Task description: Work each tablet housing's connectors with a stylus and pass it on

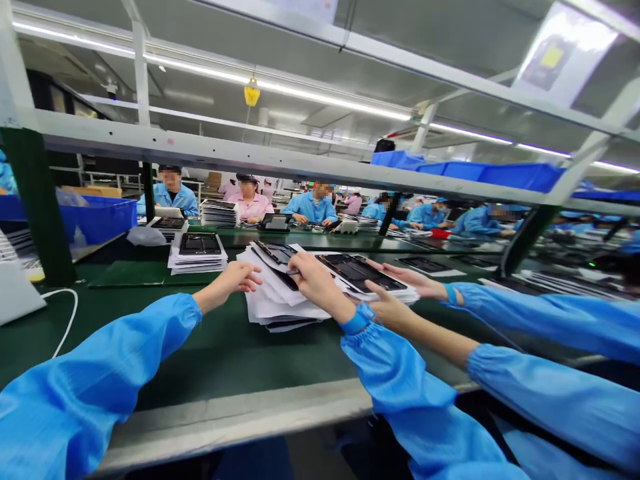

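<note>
My open left hand (pixel 227 279) touches the paper-interleaved panel stack (pixel 273 303); my right fingers (pixel 300 265) pinch one thin, fragile panel (pixel 273 261): lift by its edge.

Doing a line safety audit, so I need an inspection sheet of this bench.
surface: dark green bench mat
job's things: loose stack of white sheets interleaved with dark display panels
clutter: second panel stack, plastic bag, blue bin
hands: left hand at the stack's edge; right hand on the stack, by a thin dark tool; another person's hands reach in from the right
cables: white cable on the left
surroundings: workers in blue and pink smocks at facing benches; blue bins on an overhead shelf
</note>
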The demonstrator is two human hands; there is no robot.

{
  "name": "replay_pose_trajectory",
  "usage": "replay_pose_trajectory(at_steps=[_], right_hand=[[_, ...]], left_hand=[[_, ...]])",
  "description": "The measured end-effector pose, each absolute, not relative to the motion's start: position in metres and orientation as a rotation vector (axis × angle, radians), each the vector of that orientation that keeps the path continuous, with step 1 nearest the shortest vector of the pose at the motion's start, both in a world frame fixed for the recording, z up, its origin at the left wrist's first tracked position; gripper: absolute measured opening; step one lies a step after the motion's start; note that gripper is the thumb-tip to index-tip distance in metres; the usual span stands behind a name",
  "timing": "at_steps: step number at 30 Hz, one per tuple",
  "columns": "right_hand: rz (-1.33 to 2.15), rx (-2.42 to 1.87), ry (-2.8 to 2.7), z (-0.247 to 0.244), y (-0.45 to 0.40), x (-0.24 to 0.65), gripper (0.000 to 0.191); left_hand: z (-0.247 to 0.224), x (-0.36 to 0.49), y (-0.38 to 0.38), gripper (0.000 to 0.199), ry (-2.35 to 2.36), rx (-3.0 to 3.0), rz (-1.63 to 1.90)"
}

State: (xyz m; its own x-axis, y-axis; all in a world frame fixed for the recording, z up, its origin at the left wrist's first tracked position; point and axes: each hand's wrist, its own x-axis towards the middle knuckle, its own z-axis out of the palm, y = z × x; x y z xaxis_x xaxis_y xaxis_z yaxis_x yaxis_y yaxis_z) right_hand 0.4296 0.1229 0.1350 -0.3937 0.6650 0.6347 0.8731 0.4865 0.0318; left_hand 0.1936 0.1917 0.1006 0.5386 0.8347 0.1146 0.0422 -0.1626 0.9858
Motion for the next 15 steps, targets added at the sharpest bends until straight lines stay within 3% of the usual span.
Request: replay_pose_trajectory(at_steps=[5,11,15], right_hand=[[-0.471,-1.226,-2.101,0.138,0.121,0.419,0.03],[-0.342,-1.125,-2.041,0.123,0.103,0.394,0.025],[-0.255,-1.028,-1.838,0.12,0.047,0.382,0.048]], left_hand=[[0.133,0.229,0.213,0.034,0.738,1.395,0.735],[0.139,0.258,0.204,0.033,0.792,1.318,0.834],[0.136,0.202,0.168,0.035,0.762,1.333,0.927]])
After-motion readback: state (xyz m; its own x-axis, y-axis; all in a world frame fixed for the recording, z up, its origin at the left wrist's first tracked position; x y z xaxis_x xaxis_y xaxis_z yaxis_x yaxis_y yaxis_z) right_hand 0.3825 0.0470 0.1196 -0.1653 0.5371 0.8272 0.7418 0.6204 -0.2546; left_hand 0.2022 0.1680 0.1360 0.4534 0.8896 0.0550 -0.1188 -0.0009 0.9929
